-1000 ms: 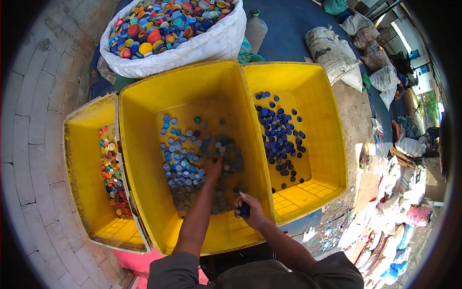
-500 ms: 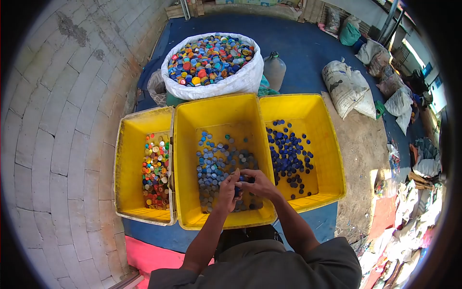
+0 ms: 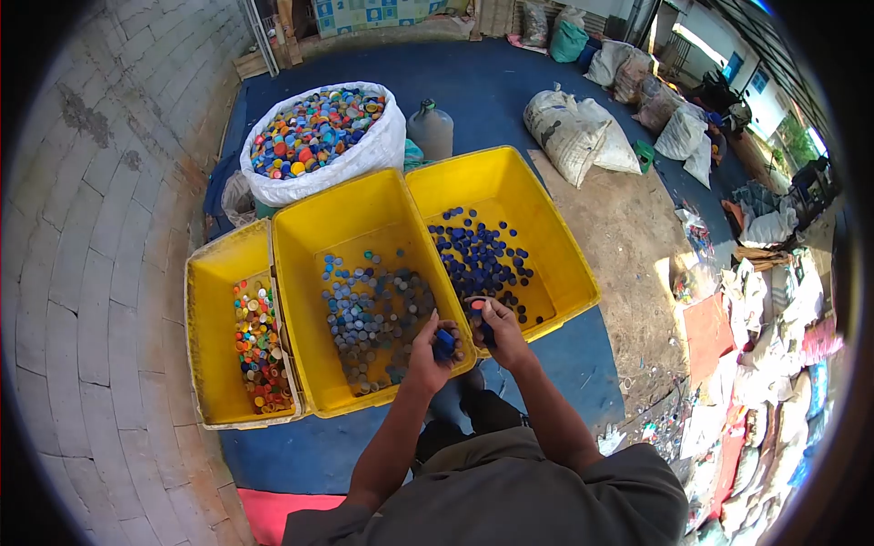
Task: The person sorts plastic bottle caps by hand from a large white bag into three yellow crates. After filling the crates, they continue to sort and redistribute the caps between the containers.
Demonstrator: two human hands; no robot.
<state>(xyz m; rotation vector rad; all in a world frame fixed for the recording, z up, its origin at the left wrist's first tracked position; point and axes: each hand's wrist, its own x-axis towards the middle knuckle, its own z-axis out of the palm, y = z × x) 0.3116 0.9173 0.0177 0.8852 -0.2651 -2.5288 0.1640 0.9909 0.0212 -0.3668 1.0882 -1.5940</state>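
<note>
My left hand (image 3: pixel 426 360) is curled around several blue bottle caps (image 3: pixel 444 343), over the near right corner of the middle yellow bin (image 3: pixel 350 211). Beside it, my right hand (image 3: pixel 506 338) is closed near the near-left rim of the right yellow bin (image 3: pixel 546 273). A small reddish cap (image 3: pixel 479 305) shows at its thumb and fingertips, with something dark blue below. Light blue and grey caps (image 3: pixel 357 314) lie in the middle bin. Dark blue caps (image 3: pixel 478 255) are scattered across the right one.
The left yellow bin (image 3: pixel 208 314) contains mixed-colour caps (image 3: pixel 259 341). Behind the bins stand a large white sack (image 3: pixel 387 150) full of caps and a big plastic jug (image 3: pixel 431 132). Filled sacks (image 3: pixel 569 136) lie farther right. A block wall (image 3: pixel 100 273) runs along the left.
My hands were together over the middle bin and are now apart, farther right near the right bin. The camera view has turned right, shifting the bins leftward. A reddish cap now shows in my right hand.
</note>
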